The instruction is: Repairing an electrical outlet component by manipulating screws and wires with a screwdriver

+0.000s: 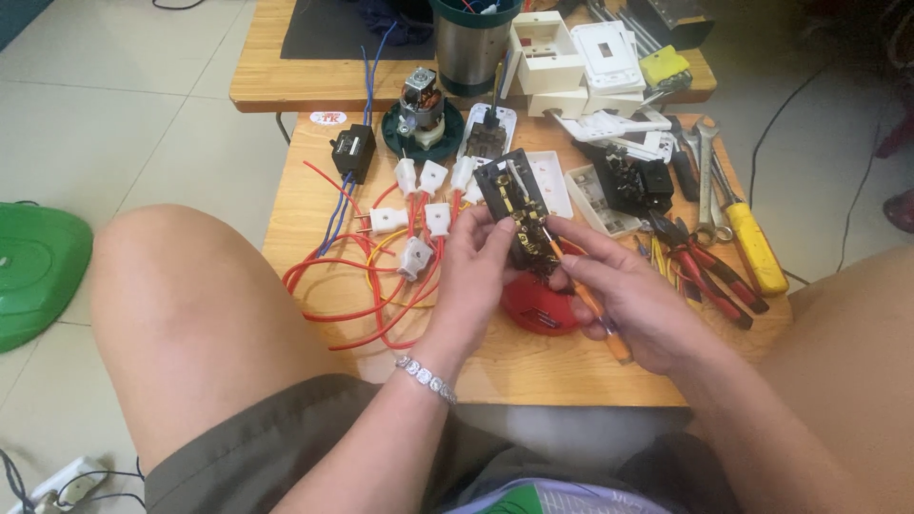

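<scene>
left hand grips a flat black plastic switch module with brass contacts, right hand pinches a slim orange-handled screwdriver against it, above the wooden table.

My left hand is raised in front of me, palm turned inward, fingers curled into a closed grip with the thumb on top. A beaded bracelet circles that wrist. My right hand sits just beside it, fingers folded in a pinching grip, forearm angled in from lower right. Both bare knees spread wide.
</scene>
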